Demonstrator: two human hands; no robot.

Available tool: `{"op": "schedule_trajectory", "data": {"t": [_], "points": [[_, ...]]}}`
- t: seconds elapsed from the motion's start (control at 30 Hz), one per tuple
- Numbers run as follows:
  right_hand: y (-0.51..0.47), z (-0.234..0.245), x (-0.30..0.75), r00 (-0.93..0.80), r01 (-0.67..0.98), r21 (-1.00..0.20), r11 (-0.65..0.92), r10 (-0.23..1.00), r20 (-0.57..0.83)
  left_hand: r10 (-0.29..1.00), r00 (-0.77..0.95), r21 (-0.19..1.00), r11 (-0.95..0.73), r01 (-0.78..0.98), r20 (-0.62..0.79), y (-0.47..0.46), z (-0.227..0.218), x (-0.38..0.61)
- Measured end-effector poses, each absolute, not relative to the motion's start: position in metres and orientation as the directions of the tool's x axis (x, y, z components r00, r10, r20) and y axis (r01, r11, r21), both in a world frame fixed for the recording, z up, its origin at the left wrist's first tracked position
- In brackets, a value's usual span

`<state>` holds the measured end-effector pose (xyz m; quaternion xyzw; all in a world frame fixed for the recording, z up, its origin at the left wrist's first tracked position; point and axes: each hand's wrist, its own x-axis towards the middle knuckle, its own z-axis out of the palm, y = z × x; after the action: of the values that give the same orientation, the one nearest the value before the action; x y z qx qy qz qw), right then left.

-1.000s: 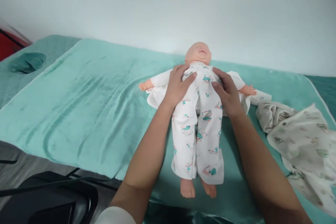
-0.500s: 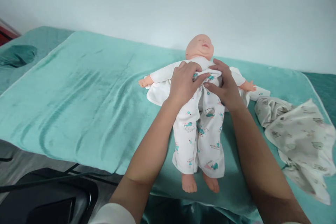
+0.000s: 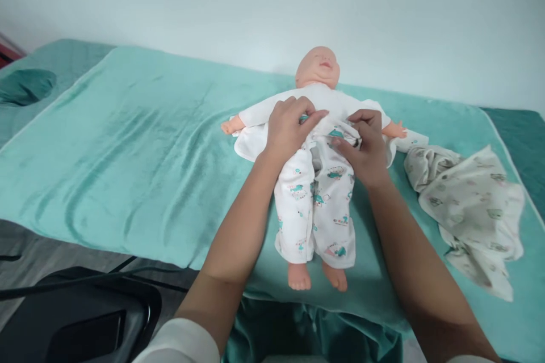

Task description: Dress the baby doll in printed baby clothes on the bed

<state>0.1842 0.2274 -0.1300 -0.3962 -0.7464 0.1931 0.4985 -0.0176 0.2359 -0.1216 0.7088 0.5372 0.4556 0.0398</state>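
Note:
A baby doll (image 3: pixel 317 68) lies on its back on a teal blanket (image 3: pixel 140 142), head toward the wall. It wears a white top and white printed trousers (image 3: pixel 315 204). My left hand (image 3: pixel 289 130) grips the waistband on the doll's left side of the picture, fingers curled into the cloth. On the other side of the waist, my right hand (image 3: pixel 361 147) pinches the waistband. Both hands rest on the doll's belly. The doll's bare feet (image 3: pixel 315 277) stick out near the blanket's front edge.
A crumpled cream printed cloth (image 3: pixel 468 204) lies on the blanket to the right of the doll. A dark teal bundle (image 3: pixel 23 86) sits at the far left. A black object (image 3: pixel 76 317) stands on the floor at lower left. A pale wall runs behind.
Both hands have slid down from the doll's chest to its waist, closing on the trouser waistband. The white top now covers the chest. The view has shifted slightly.

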Motion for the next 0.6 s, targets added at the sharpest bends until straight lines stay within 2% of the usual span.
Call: {"op": "schedule_trajectory", "data": {"t": [0.13,0.3,0.47,0.6], "points": [[0.203,-0.137,0.198,-0.098,0.362,-0.753,0.55,0.825,0.556,0.784,-0.024,0.569,-0.429,0.702,0.62,0.236,-0.123,-0.019],[0.195,-0.142,0.204,-0.186,0.395,-0.763,0.512,0.857,0.48,0.782,-0.091,0.636,-0.428,0.642,0.617,0.236,-0.127,-0.019],[0.199,-0.14,0.21,-0.214,0.457,-0.809,0.369,0.929,0.302,0.777,-0.211,0.748,-0.437,0.5,0.594,0.228,-0.136,-0.024],[0.199,-0.138,0.213,-0.23,0.473,-0.82,0.323,0.944,0.239,0.792,-0.268,0.814,-0.433,0.388,0.549,0.206,-0.144,-0.027]]}}
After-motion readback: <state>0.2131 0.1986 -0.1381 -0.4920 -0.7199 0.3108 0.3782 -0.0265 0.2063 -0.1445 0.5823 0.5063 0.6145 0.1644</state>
